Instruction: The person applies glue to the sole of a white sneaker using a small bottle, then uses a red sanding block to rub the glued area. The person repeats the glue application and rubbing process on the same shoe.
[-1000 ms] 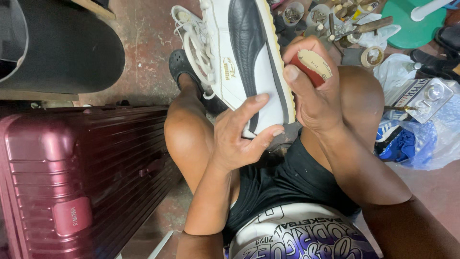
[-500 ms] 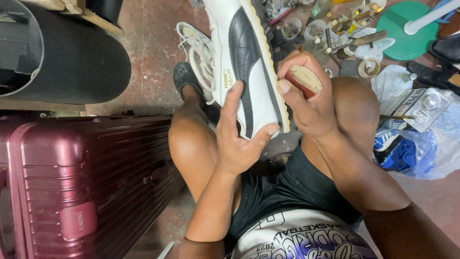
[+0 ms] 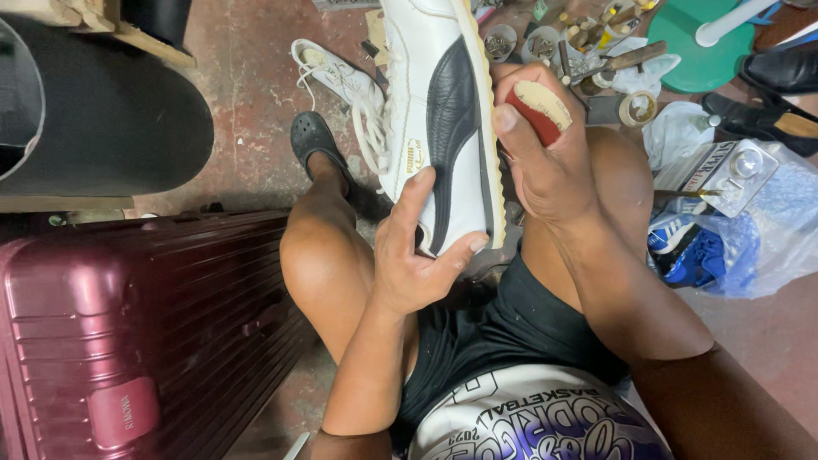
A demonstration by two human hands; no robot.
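Observation:
My left hand [image 3: 419, 251] grips the heel end of a white sneaker [image 3: 436, 111] with a black side stripe, holding it up over my lap with the sole edge turned to the right. My right hand [image 3: 545, 162] is closed on a small red block with a tan worn face [image 3: 538, 109], pressed against the sneaker's sole edge. I sit with bare knees apart, in black shorts.
A maroon hard-shell suitcase [image 3: 128, 332] lies at the left. A large black drum [image 3: 111, 119] stands upper left. A second white sneaker [image 3: 336, 78] lies on the reddish floor. Tins, tape roll [image 3: 637, 107], tools, a green stool [image 3: 707, 51] and plastic bags [image 3: 750, 238] crowd the right.
The sneaker has risen and turned slightly, with its toe now out of view at the top. My right hand with the red block has slid along the sole edge. The view has shifted a little.

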